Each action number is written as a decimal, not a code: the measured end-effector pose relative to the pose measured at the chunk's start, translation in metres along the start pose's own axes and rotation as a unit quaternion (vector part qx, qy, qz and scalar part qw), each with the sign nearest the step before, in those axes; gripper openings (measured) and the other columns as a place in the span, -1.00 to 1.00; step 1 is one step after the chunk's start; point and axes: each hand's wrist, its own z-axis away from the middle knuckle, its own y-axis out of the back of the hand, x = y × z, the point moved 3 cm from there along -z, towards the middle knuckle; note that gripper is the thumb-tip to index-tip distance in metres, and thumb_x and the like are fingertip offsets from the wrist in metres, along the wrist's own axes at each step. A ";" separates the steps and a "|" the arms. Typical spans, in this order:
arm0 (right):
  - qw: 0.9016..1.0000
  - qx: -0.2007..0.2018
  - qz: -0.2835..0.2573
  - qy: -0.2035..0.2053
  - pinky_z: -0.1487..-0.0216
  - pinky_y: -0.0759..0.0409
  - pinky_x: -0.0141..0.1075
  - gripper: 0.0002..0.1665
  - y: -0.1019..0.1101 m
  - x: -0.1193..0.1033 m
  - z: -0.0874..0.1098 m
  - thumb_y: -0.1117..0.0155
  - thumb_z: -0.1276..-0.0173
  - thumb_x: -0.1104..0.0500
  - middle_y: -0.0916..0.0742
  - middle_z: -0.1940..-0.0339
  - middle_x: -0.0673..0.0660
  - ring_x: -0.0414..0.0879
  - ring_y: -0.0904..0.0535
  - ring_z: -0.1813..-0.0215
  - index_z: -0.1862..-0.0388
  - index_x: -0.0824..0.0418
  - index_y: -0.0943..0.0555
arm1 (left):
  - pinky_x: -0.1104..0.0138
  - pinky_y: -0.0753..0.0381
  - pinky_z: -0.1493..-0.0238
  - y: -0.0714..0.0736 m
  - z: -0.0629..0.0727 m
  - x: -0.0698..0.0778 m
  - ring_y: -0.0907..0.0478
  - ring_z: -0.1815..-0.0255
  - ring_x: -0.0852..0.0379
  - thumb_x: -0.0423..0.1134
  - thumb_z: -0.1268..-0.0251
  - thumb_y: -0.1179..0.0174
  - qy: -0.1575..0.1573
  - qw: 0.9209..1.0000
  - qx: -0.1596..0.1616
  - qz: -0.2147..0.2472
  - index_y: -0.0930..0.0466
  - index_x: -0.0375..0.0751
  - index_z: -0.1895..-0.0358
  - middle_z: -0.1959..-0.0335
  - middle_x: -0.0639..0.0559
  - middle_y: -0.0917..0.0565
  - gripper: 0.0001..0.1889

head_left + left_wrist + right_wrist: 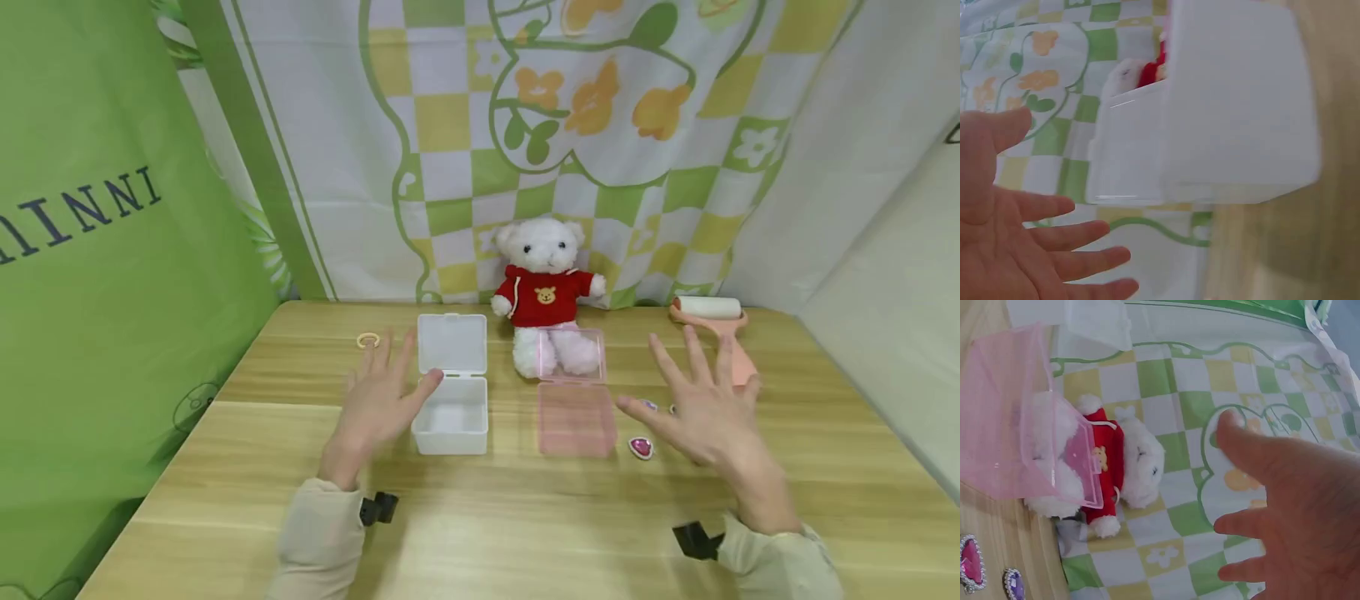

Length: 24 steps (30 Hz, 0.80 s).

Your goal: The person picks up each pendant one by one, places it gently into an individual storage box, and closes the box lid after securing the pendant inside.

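Observation:
My left hand [375, 408] is spread with straight fingers over the table, just left of a white plastic box [450, 440] whose lid [452, 343] stands up at the back. Nothing is in its grasp. To the right is a see-through pink box [576, 421], also with its lid raised. My right hand [708, 421] hovers beyond it, fingers fanned out and holding nothing. Between that hand and the pink box lies a pink gem [641, 447] with a silvery beaded rim. A purple gem [1015, 584] lies near it, partly covered by the hand in the head view.
A white teddy bear [545, 283] in a red hoodie sits behind the pink box, against the patterned curtain [442, 125]. At the back right is a peach-handled lint roller [708, 308], partly behind my right hand. A small yellow ring [368, 340] lies back left.

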 end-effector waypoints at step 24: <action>0.876 -0.060 -0.468 -0.098 0.11 -0.60 -0.43 -0.35 -0.064 0.136 -0.020 -0.10 -0.45 0.22 -0.69 0.11 0.12 -0.34 -0.61 0.20 -0.26 0.72 -0.20 | 0.17 -0.38 -0.21 -0.065 0.009 -0.051 -0.09 -0.42 -0.30 -0.47 -0.17 -0.20 0.056 0.829 -0.123 0.543 -0.02 -0.30 -0.47 -0.46 -0.28 -0.10 -0.20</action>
